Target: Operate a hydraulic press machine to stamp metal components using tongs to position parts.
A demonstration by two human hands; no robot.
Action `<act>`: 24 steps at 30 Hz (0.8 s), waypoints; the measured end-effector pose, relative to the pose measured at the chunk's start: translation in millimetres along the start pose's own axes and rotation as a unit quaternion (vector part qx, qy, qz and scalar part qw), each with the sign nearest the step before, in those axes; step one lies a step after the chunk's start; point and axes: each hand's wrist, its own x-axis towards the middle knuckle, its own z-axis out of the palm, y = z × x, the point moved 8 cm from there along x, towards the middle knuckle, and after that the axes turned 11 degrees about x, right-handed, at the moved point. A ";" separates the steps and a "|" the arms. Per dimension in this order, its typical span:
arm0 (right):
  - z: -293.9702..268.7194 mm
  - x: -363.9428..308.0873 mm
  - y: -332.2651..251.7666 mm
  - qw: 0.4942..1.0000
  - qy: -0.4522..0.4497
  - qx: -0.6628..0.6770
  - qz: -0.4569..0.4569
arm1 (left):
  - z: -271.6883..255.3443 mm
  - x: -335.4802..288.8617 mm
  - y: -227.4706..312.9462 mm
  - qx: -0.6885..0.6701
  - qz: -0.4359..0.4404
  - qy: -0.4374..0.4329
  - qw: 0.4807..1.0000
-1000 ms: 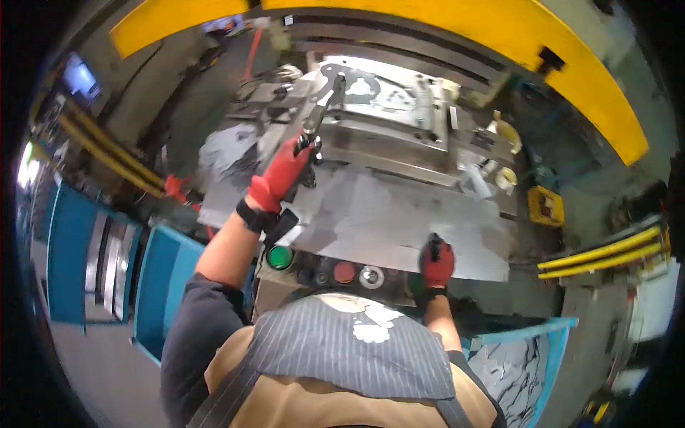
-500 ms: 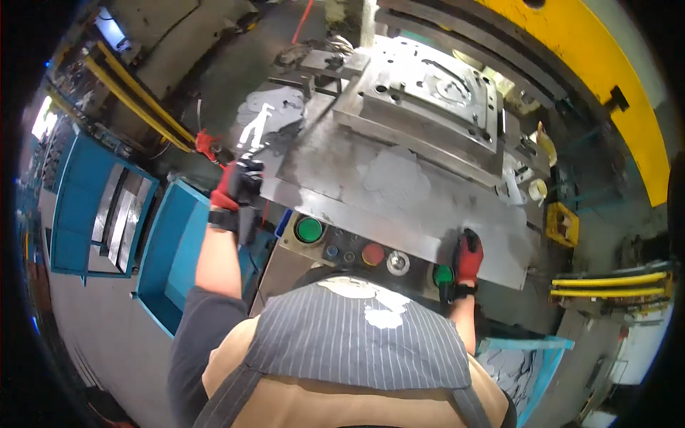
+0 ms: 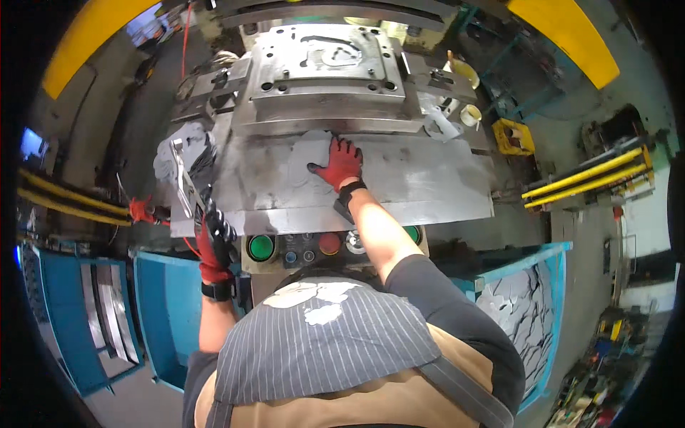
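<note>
My left hand (image 3: 214, 246), in a red and black glove, is closed around a long silvery metal tool (image 3: 185, 182) with two arms, like tongs. The tool's far end lies over a pile of flat grey metal pieces (image 3: 165, 158) at the left of the steel table (image 3: 421, 178). My right hand (image 3: 341, 165), gloved alike, reaches forward with fingers spread and lies on an irregular flat grey metal piece (image 3: 305, 165). That piece rests on the table in front of a thick steel die (image 3: 321, 107), partly covered by the hand.
A control panel with green buttons (image 3: 261, 247) and a red button (image 3: 330, 243) sits below the table's front edge. Blue bins stand at left (image 3: 153, 314) and right (image 3: 553, 307), the right one holding grey pieces. Yellow press parts (image 3: 571, 43) frame the far side.
My right hand has left the green button at the right and moved forward and left onto the flat metal piece. The view has turned; my left hand still holds the tool.
</note>
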 end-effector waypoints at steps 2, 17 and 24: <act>4.0 -1.3 6.5 0.999 -0.031 0.014 0.002 | 6.2 -7.1 -9.8 -0.007 -0.018 -0.002 1.000; -48.4 -36.1 66.5 0.997 -0.062 -0.039 -0.028 | 19.0 -15.8 -11.8 0.130 0.034 -0.037 0.990; -37.2 -21.4 70.0 0.987 -0.146 -0.068 -0.023 | 22.5 -15.3 -24.9 0.221 0.064 -0.081 0.970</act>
